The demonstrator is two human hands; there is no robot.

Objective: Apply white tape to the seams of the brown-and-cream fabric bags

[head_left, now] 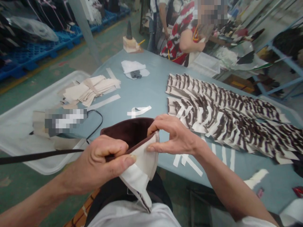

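Observation:
Between my hands is a sewn fabric piece (144, 157), cream on the outside with a dark brown lining and edge. My left hand (109, 154) pinches its near brown rim, thumb on the cream side and fingers curled over the edge. At the right end of the same rim, my right hand (170, 134) grips it between thumb and fingers. The mouth of the piece gapes, showing the brown inside, while a lighter flap (136, 178) hangs toward my lap. A dark strap (42, 156) runs leftward from behind my left wrist.
Rows of stacked cream-and-brown pieces (220, 107) cover the table's right side. White strips (139, 111) lie scattered on the blue-grey table (151, 85). Cream pieces (88, 90) are bundled at left beside a white tray (14, 135). A person (180, 34) stands across the table.

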